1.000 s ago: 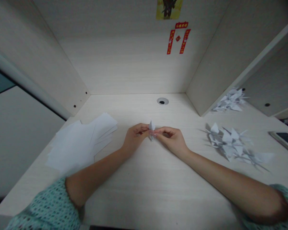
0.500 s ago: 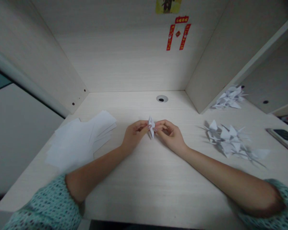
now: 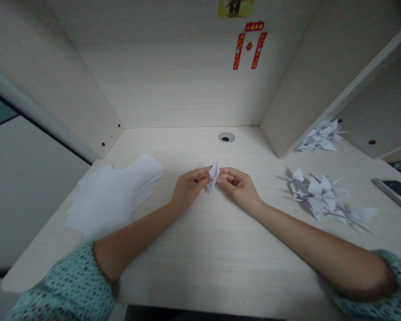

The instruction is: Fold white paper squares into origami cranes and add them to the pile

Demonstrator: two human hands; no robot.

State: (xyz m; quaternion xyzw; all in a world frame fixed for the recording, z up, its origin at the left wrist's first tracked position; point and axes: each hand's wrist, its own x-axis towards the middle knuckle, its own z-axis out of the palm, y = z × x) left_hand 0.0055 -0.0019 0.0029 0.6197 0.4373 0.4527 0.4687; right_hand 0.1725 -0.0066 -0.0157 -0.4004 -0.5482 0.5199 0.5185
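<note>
1. The paper (image 3: 214,172) has swung: its far tip, angled left before, now angles right.
2. Its long axis runs near to far.
3. Fingers of left hand (image 3: 187,186) and right hand (image 3: 240,185) pinch it between them, mid-table (image 3: 200,258).

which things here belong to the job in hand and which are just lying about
In use or likely related:
- small folded paper, held in both hands
- white sheets, left
- nearer folded-paper pile and farther pile, right

Apparently unrelated:
- phone-like device, far right
- red strips on the back panel
</note>
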